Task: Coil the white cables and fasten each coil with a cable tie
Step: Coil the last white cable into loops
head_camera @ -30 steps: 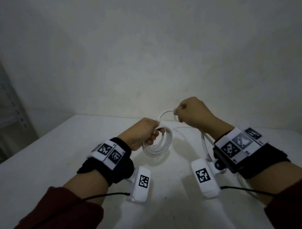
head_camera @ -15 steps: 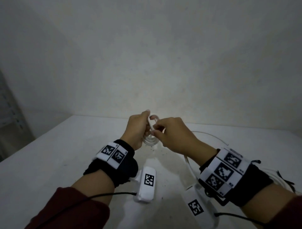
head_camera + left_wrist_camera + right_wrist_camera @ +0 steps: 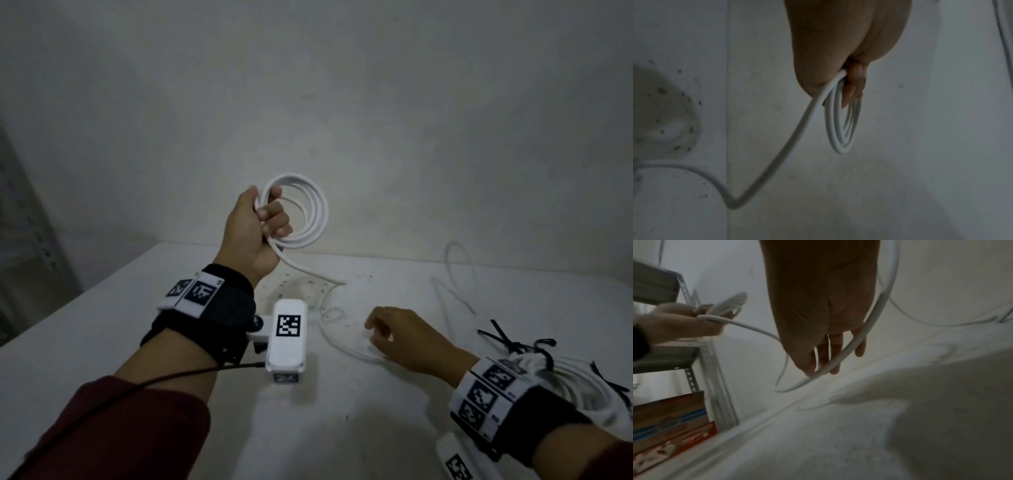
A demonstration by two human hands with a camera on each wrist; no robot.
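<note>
My left hand (image 3: 260, 233) is raised above the table and grips a coil of white cable (image 3: 305, 212) with several loops; the left wrist view shows the fingers (image 3: 853, 91) curled through the coil (image 3: 842, 129). The cable's loose tail (image 3: 308, 272) drops to the table and curves over to my right hand (image 3: 400, 339). That hand hovers low over the table with relaxed, nearly straight fingers (image 3: 824, 353), and the tail (image 3: 865, 331) runs across them. Black cable ties (image 3: 507, 342) lie at the right.
The white table (image 3: 102, 325) meets a plain wall behind. Bundled white cables with black ties (image 3: 565, 380) lie at the right edge, and another loose cable (image 3: 455, 267) trails behind them. A metal shelf (image 3: 692, 378) holding a box (image 3: 670, 426) stands off the table's left side.
The hands, together at the coil half a second ago, have parted. My left hand rose with the coil; my right hand let go and dropped to the right along the loose tail.
</note>
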